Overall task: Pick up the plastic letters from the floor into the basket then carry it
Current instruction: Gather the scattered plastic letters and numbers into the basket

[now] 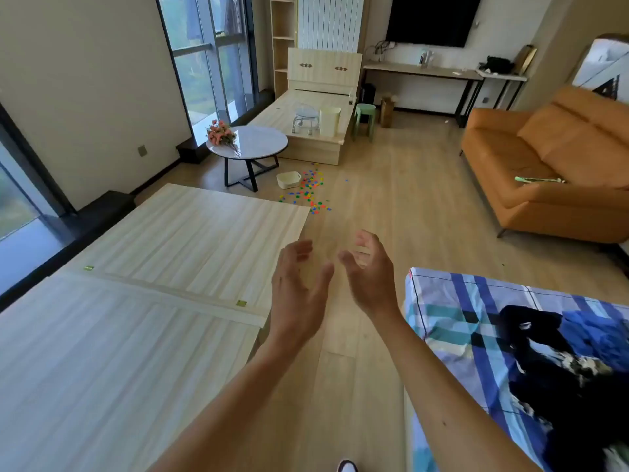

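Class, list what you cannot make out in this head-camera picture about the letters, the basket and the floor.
Head view: the plastic letters are too far and small to read or count.
Head view: the basket is too far to tell whether anything lies inside.
Head view: the floor left of the letters is hidden behind the wooden platform.

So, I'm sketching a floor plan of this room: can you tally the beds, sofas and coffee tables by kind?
Bare light-wood bed frames: 2
Bed with blue plaid sheet: 1
Orange upholstered sofa: 1
Round white-topped coffee table with black legs: 1
Total: 5
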Motion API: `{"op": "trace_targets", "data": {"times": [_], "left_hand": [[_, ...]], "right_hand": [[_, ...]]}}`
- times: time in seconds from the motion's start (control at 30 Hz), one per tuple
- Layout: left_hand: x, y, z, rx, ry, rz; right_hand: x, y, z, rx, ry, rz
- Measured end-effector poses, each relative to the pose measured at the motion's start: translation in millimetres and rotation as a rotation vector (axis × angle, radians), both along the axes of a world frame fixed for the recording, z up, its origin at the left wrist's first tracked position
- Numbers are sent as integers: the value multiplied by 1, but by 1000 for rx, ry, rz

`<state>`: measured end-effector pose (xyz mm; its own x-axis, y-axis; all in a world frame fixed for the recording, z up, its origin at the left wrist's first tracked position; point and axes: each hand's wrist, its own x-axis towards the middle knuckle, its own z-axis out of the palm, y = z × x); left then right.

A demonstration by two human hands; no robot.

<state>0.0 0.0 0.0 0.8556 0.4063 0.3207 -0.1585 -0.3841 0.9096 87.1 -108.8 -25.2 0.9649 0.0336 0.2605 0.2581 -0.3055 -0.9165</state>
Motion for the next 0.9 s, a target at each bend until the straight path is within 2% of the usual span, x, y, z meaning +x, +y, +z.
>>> {"op": "trace_targets", "data": {"times": [0.3,0.53,0.9], "left_hand": [[52,-23,-28,-110,61,31],[136,-51,-35,-170,103,92],[259,-64,-42,-184,130,43]], "right_hand": [[65,-11,-30,50,112,0],[152,-27,-45,85,182,30],[271,-55,-50,88,243,50]]}}
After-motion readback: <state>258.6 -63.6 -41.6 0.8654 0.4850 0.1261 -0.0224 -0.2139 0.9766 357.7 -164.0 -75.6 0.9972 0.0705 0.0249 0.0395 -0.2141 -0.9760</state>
